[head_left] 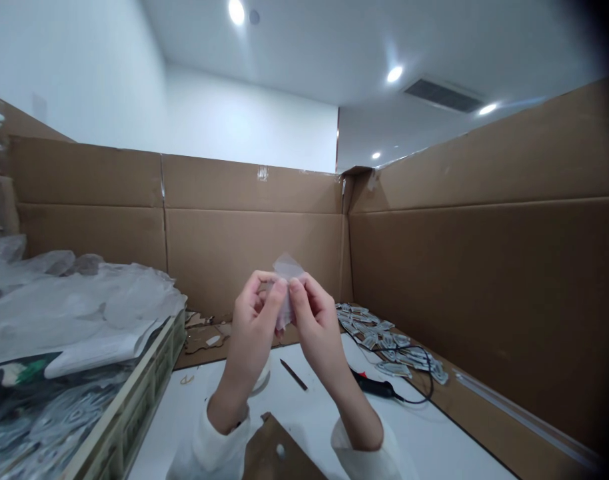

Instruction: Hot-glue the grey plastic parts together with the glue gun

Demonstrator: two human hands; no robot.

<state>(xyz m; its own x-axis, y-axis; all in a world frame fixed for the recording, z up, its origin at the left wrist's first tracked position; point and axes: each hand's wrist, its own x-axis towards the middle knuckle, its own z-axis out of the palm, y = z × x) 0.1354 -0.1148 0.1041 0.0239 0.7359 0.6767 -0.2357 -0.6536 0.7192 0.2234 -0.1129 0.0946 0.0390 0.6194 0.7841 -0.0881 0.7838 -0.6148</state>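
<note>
Both hands are raised over the white tabletop (409, 433), close together with thumbs side by side. A small piece of thin, translucent film (287, 267) is pinched between them, its top standing above the fingertips and its lower part hanging between the hands. My left hand (257, 320) has its thumb and fingers closed on the film's left side. My right hand (317, 320) grips the right side in the same way. Whether anything lies inside the film cannot be made out. Beneath the hands, a dark pencil-like stick (294, 375) lies on the table.
A green-grey crate (149, 393) at left holds clear plastic bags (109, 293). At right are a black corded tool (377, 387) and a pile of small flat packets (369, 327). Brown card (279, 453) lies at the front. Cardboard walls (254, 247) surround the table.
</note>
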